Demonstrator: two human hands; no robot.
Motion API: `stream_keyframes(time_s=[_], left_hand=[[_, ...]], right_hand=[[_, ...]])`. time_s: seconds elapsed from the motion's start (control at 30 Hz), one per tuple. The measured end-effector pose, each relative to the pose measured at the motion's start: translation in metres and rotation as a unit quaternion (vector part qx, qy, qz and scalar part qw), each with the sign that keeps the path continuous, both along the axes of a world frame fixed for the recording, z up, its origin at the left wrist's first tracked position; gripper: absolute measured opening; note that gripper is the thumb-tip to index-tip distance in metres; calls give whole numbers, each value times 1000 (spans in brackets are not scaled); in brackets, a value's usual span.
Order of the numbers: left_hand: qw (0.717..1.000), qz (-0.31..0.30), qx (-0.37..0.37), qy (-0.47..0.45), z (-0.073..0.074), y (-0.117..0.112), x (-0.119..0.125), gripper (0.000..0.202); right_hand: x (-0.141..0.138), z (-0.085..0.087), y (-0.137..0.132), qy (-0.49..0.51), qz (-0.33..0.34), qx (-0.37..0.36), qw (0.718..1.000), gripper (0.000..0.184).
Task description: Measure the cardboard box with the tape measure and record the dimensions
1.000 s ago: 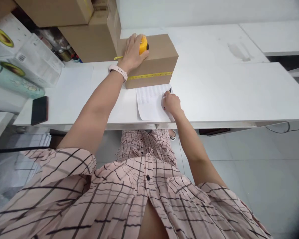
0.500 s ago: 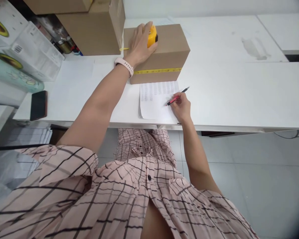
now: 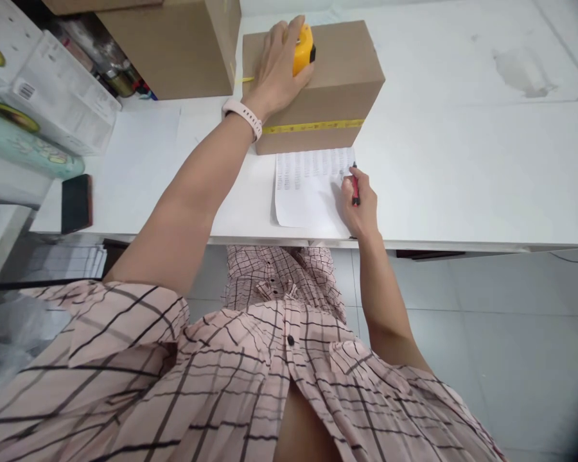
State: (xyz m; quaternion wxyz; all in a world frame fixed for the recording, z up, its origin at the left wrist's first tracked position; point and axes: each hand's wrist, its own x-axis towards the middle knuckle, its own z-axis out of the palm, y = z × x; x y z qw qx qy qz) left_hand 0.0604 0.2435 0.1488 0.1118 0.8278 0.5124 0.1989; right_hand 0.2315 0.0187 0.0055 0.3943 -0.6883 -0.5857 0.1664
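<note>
My left hand [image 3: 277, 67] rests on top of a small brown cardboard box [image 3: 340, 70] and grips a yellow tape measure [image 3: 303, 49]. Its yellow tape [image 3: 313, 126] runs along the box's front face. My right hand [image 3: 359, 205] is closed round a red pen [image 3: 355, 187], tip pointing up at a printed sheet of paper [image 3: 306, 189] that lies on the white table [image 3: 462, 179] just in front of the box.
Larger cardboard boxes [image 3: 173, 45] stand at the back left. White and teal product boxes [image 3: 38, 96] are stacked at the far left. A black phone [image 3: 76, 203] lies near the table's left front edge, beside a blank sheet [image 3: 135, 151].
My right hand has turned the pen from lying slanted to pointing upright and moved up the sheet. My left hand keeps its hold on the tape measure.
</note>
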Motion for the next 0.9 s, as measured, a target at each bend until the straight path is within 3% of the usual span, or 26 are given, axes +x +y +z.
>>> stream_keyframes(time_s=[0.1, 0.17, 0.23, 0.33, 0.43, 0.53, 0.67, 0.8, 0.9], left_hand=[[995, -6, 102, -8, -5, -15, 4, 72], [981, -76, 180, -3, -16, -36, 6, 70], [969, -205, 140, 17, -35, -61, 3, 60], [956, -285, 63, 39, -75, -94, -12, 55], [957, -275, -58, 76, -113, -107, -31, 90], [961, -242, -106, 77, -136, -107, -41, 102], [969, -221, -105, 31, -144, -104, -40, 111], [971, -207, -114, -43, -146, -102, -41, 116], [965, -190, -134, -120, -150, -102, -47, 109]], right_hand=[[0, -1, 0, 2, -9, 18, 1000, 54], [1, 0, -1, 1, -37, 51, 998, 57], [1, 2, -4, 0, -80, 101, 992, 58], [-4, 11, -7, 31, -156, 166, 973, 51], [-14, 21, 1, 111, -198, 178, 958, 47], [-26, 27, 24, 211, -129, 137, 959, 58], [-36, 23, 61, 298, -16, 61, 952, 58], [-45, 9, 86, 332, -37, 42, 941, 44], [-51, 0, 88, 329, -30, 43, 943, 38]])
